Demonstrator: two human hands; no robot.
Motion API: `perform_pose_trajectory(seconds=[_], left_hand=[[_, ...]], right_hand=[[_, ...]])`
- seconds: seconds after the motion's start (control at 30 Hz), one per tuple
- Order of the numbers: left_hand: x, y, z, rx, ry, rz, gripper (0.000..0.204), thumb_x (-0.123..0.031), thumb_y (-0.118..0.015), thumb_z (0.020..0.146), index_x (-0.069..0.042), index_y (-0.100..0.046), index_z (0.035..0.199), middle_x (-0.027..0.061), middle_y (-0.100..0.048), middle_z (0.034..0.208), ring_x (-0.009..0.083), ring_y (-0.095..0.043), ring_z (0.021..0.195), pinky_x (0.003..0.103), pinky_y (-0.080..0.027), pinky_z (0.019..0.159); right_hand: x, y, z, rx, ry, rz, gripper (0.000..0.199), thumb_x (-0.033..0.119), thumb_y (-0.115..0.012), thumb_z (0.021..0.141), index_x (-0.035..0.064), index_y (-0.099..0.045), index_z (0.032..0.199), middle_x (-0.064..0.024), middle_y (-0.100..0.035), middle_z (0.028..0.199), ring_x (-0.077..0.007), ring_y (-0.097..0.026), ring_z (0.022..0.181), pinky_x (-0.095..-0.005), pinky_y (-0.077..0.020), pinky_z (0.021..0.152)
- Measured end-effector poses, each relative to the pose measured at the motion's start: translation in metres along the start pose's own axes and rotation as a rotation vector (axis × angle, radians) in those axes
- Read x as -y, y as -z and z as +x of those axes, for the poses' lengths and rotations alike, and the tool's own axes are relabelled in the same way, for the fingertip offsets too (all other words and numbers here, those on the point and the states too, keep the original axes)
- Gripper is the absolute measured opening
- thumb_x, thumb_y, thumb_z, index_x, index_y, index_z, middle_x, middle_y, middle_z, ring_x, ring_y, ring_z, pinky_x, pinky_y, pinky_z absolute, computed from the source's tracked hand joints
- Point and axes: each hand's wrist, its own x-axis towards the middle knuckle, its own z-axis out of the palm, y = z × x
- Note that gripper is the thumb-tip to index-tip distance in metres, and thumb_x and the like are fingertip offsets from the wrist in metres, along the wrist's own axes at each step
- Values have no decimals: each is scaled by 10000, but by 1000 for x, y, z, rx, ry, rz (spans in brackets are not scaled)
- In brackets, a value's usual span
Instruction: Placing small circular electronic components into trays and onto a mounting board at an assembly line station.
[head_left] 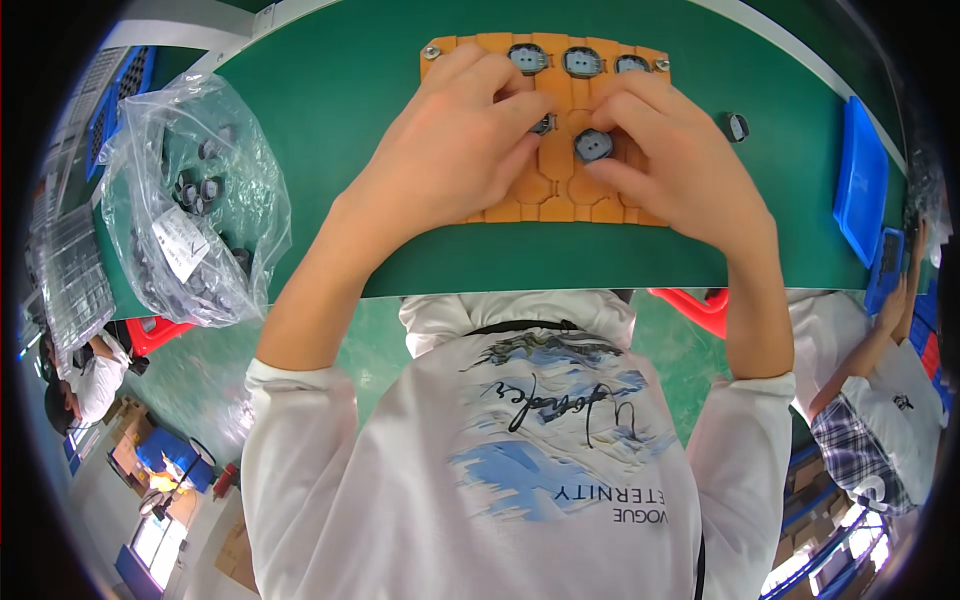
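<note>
An orange fixture plate (pixel 497 212) with shaped recesses and a screw at each far corner lies on the green table in front of me. Rounded grey parts with dark rims, such as this grey part (pixel 582 62), sit in its far row. My left hand (pixel 450 140) is closed, thumb and forefinger pressed around another grey part (pixel 543 125) in the middle row, mostly hidden by the fingers. In my right hand (pixel 685 145), a round grey part with two small dots (pixel 593 146) is held between thumb and fingers, tilted over the neighbouring recess.
A clear plastic bag (pixel 262 190) holding several dark parts and a white label lies at the left. One loose part (pixel 737 127) rests right of the plate. A blue tray (pixel 860 185) stands at the table's right edge. Other people sit at both sides.
</note>
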Motion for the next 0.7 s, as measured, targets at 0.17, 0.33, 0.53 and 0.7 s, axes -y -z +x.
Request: perform_pose_trajectory(seconds=[0.17,0.33,0.53,0.7], left_hand=[[-4,-1,2,43,33,47,269,-36,-727,783,-35,-715,1052,81,-605,987,297,-561,980,385,-493,866],[-2,-9,-2,-24,-11,54,128,-56,-724,762,-30,-693,883,83,-590,907,283,-555,940,406,-483,876],[7,5,-7,-69,31,-61,266,-92,-761,768,-91,-738,1033,60,-627,998,273,-573,995,384,-507,871],[16,16,-38,-121,175,-24,271,-68,-764,778,-103,-740,1046,43,-639,1035,252,-583,998,356,-537,774]], right_hand=[[-3,-14,1,-24,-196,13,478,132,-778,782,63,-590,1216,-94,-562,989,-272,-597,927,-373,-501,804],[0,1,6,36,-81,-32,423,118,-752,812,58,-629,1212,-95,-560,975,-289,-599,898,-369,-500,796],[-4,-3,5,42,-67,-5,325,90,-733,831,48,-669,1147,-93,-580,1015,-292,-609,934,-372,-506,808],[-9,-14,1,-64,-52,62,325,90,-754,812,49,-678,1126,-87,-617,1095,-287,-623,993,-363,-521,839]])
